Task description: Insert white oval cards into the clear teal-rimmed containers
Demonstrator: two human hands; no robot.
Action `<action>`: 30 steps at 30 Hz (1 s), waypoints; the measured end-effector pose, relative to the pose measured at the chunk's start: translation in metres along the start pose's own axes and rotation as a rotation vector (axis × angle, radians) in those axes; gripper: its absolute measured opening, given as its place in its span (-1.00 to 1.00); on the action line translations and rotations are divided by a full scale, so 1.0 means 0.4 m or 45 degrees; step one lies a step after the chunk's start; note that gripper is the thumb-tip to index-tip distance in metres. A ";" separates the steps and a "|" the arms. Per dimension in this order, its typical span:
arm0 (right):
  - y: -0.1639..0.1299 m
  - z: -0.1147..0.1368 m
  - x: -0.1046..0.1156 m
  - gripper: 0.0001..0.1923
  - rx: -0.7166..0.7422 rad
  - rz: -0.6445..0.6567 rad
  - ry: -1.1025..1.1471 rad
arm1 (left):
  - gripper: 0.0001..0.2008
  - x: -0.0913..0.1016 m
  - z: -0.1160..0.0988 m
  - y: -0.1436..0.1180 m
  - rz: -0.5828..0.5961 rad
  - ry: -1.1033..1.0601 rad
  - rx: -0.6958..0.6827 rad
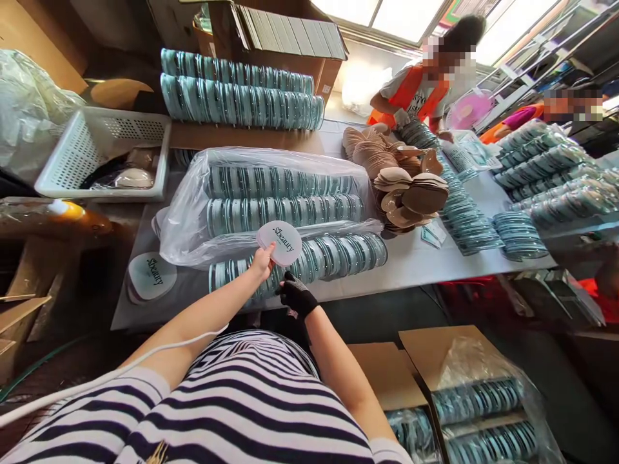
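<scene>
My bare left hand [264, 263] pinches a small stack of oval white cards [284, 240] with dark printed lettering, thumb on top. Below the cards runs the nearest row of round, teal-edged discs [333, 256], standing on edge in shiny clear wrapping. My right hand [297, 295], in a black glove with bare fingertips, is at the near side of this row. Its fingers are curled in, and what they hold, if anything, is hidden. More oval cards [153, 277] with the same print lie at the table's left end.
A clear plastic bag [186, 225] encloses two more disc rows. Brown oval pieces [372, 151] are heaped right of it. A white basket [104, 188] stands left; open cartons [420, 374] with wrapped discs are low right. Across the table a person in an orange vest [413, 100] handles discs.
</scene>
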State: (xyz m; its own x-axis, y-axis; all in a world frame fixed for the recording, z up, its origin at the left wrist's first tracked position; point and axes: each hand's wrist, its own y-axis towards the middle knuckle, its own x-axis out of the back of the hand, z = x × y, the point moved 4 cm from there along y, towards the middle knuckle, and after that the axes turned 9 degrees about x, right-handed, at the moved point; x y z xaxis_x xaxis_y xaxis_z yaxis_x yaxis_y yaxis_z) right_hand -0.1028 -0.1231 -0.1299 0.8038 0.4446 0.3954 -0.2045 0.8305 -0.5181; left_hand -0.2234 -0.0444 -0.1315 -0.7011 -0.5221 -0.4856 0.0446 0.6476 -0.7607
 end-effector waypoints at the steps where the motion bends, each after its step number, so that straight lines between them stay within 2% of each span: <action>1: 0.001 -0.001 -0.001 -0.81 0.013 0.020 0.068 | -0.91 -0.001 0.001 -0.001 -0.001 -0.001 -0.017; 4: 0.005 -0.004 0.024 -0.80 0.022 0.014 0.100 | -0.92 -0.007 0.002 -0.004 -0.016 0.000 -0.060; 6: 0.011 0.004 0.069 -0.77 0.019 -0.073 0.063 | -0.91 -0.012 0.004 -0.006 -0.022 0.010 -0.069; 10: 0.013 0.066 0.205 -0.60 0.207 -0.648 -0.138 | -0.90 -0.020 0.007 -0.019 0.021 0.038 -0.059; 12: 0.002 0.105 0.227 -0.50 0.344 -0.784 -0.269 | -0.88 -0.017 0.009 -0.029 0.050 0.048 -0.053; 16: -0.023 0.169 0.158 -0.49 0.655 -0.807 -0.450 | -0.85 0.007 0.009 -0.050 0.046 0.060 -0.054; 17: -0.024 0.176 0.136 -0.51 0.676 -0.815 -0.443 | -0.84 0.013 0.011 -0.055 0.044 0.070 -0.052; 20: -0.005 0.165 0.093 -0.56 0.459 -0.690 -0.289 | -0.82 0.022 0.018 -0.074 0.062 0.103 -0.038; 23: -0.029 0.134 0.099 -0.55 0.291 -0.619 -0.199 | -0.80 0.023 0.010 -0.084 0.091 0.111 -0.046; 26: -0.137 0.091 0.110 -0.53 0.218 -0.621 -0.445 | -0.81 0.039 -0.035 -0.069 0.058 0.075 -0.091; 28: -0.217 0.058 0.087 -0.57 0.141 -0.499 -0.679 | -0.84 0.063 -0.076 -0.049 -0.004 0.033 -0.138; 30: -0.267 0.031 0.041 -0.63 0.084 -0.296 -0.836 | -0.88 0.089 -0.109 -0.030 -0.056 0.000 -0.170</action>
State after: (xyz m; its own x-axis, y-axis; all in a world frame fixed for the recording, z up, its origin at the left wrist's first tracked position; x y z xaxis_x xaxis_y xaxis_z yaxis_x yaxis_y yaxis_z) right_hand -0.0749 -0.2002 -0.0588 0.3313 0.3464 0.8776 -0.1182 0.9381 -0.3256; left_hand -0.2801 -0.0465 -0.1209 -0.7004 -0.5518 -0.4528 -0.0817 0.6922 -0.7171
